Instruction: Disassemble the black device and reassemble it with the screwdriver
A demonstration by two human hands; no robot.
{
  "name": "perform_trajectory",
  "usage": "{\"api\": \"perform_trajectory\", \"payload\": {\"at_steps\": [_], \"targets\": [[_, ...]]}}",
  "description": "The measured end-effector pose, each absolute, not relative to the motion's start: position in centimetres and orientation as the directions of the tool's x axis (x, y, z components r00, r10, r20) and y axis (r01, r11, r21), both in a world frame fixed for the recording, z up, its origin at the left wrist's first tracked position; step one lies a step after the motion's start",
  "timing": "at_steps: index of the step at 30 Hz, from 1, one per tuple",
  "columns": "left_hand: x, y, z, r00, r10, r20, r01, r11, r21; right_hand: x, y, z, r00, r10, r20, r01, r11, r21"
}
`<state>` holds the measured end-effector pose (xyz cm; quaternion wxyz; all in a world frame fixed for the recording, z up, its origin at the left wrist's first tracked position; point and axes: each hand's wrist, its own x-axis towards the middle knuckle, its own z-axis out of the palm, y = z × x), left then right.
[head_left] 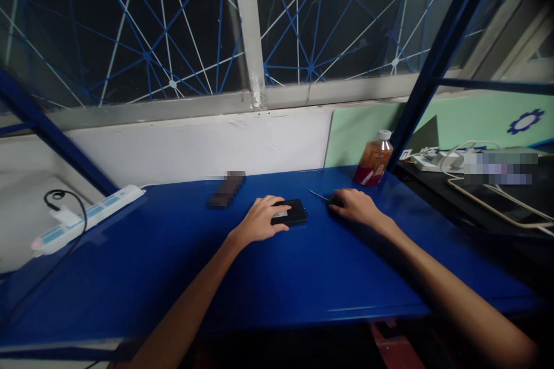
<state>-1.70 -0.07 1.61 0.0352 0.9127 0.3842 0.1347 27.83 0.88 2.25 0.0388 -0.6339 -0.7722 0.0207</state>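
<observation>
My left hand (264, 219) lies over the left part of a flat black box-like device (296, 213) with a pale label, its fingers stretched out and the thumb apart along the near side. To the right, my right hand (352, 206) is closed around the dark handle of a screwdriver (318, 195). Its thin metal shaft points left and away from me, apart from the black device. Most of the handle is hidden in my fingers.
On the blue table (281, 277), a blurred-out dark oblong object (227, 189) lies behind my left hand. A drink bottle (374, 158) stands at the back right. A white power strip (93, 216) with a plugged-in black cable lies left. Blue frame posts (422, 92) rise at both sides.
</observation>
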Motion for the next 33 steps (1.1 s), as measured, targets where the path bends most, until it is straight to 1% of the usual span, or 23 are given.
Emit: {"api": "perform_trajectory", "payload": {"at_steps": [5,10,12,15,17,19,20,22,25,28,33], "targets": [[-2.4,-0.2,1.7,0.667,0.685,0.292,0.704,-0.708,0.054,27.3,0.6,2.3,-0.205,0.978,0.047,0.976,0.208,-0.072],[-2.8,-1.5,1.3,0.651,0.699,0.297,0.746,-0.662,-0.076,27.5,0.7,2.1,-0.215,0.973,0.078,0.972,0.221,-0.081],[-3.1,-2.3,0.7,0.642,0.703,0.304,0.757,-0.645,-0.108,27.4,0.6,2.0,-0.213,0.968,0.133,0.971,0.224,-0.079],[-3.5,-3.4,-0.1,0.623,0.694,0.361,0.771,-0.624,-0.130,26.8,0.1,1.9,-0.221,0.933,0.284,0.966,0.250,-0.070],[-3.6,-3.7,-0.6,0.584,0.701,0.409,0.797,-0.590,-0.126,25.8,-0.5,2.0,-0.280,0.883,0.377,0.943,0.327,-0.067],[-3.6,-3.8,-0.8,0.554,0.709,0.437,0.816,-0.565,-0.118,24.5,-1.0,2.1,-0.407,0.813,0.416,0.881,0.470,-0.056],[-3.5,-3.7,-0.9,0.547,0.710,0.444,0.820,-0.561,-0.114,23.8,-1.2,2.1,-0.466,0.779,0.420,0.846,0.531,-0.045],[-3.5,-3.6,-1.0,0.543,0.708,0.452,0.821,-0.559,-0.111,22.5,-1.5,2.0,-0.587,0.713,0.382,0.768,0.641,-0.016],[-3.5,-3.5,-1.0,0.538,0.706,0.460,0.824,-0.556,-0.111,21.2,-1.4,2.0,-0.697,0.649,0.306,0.685,0.728,0.017],[-3.6,-3.4,-1.0,0.544,0.705,0.456,0.820,-0.563,-0.107,20.7,-1.1,2.1,-0.734,0.631,0.250,0.654,0.756,0.011],[-3.8,-3.3,-0.8,0.564,0.700,0.438,0.807,-0.581,-0.109,20.3,-1.3,2.4,-0.718,0.654,0.236,0.671,0.741,-0.013]]}}
